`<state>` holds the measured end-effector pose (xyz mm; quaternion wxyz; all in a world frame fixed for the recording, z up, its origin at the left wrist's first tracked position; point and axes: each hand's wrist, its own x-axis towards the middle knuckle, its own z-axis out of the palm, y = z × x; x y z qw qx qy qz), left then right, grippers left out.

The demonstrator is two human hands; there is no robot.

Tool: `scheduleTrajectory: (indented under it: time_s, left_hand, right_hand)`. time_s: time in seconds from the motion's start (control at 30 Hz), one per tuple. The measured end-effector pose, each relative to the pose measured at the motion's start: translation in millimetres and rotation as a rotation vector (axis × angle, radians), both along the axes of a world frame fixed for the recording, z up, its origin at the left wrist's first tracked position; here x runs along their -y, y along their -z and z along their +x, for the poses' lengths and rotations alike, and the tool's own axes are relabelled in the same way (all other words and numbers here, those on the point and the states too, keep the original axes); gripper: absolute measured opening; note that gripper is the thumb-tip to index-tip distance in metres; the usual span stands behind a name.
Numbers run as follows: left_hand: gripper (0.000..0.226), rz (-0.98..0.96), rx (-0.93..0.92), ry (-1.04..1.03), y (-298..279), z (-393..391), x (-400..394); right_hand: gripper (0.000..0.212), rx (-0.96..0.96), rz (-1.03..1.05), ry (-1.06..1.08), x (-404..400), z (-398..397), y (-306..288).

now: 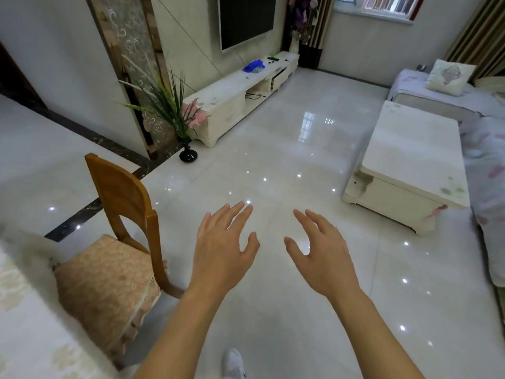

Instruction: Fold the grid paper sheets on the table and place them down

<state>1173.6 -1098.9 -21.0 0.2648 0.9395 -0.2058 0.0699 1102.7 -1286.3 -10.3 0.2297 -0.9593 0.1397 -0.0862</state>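
Both of the person's bare arms reached forward over the glossy white tiled floor. The left hand and the right hand hung side by side, near but apart, backs up, fingers spread and relaxed, holding nothing. No grid paper showed in the view, so its place could not be told. The edge of a pale patterned table ran along the lower left, and a wooden chair with a beige floral cushion stood just beside it, left of the left forearm. A white low coffee table stood well apart at right, a long white TV cabinet against the far wall. Between them the floor lay open. A white shoe showed at the bottom edge.
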Motion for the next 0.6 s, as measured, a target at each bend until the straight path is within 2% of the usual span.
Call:
scheduleTrajectory:
  time_s: [0.17,0.5,0.6]
  left_hand:
    - [0.060,-0.004,-0.026,-0.033,0.2,82.4,-14.1]
    - [0.054,0.035,-0.040,-0.115,12.4,177.4,-21.8]
    - [0.060,0.085,-0.027,-0.122,17.7,206.7,-19.7]
  right_hand:
    - [0.060,0.006,-0.044,-0.044,-7.4,86.1,-7.5]
    - [0.060,-0.004,-0.017,-0.153,-13.5,202.6,6.9]
    - [0.059,0.022,-0.037,-0.199,-10.8,243.3,16.1]
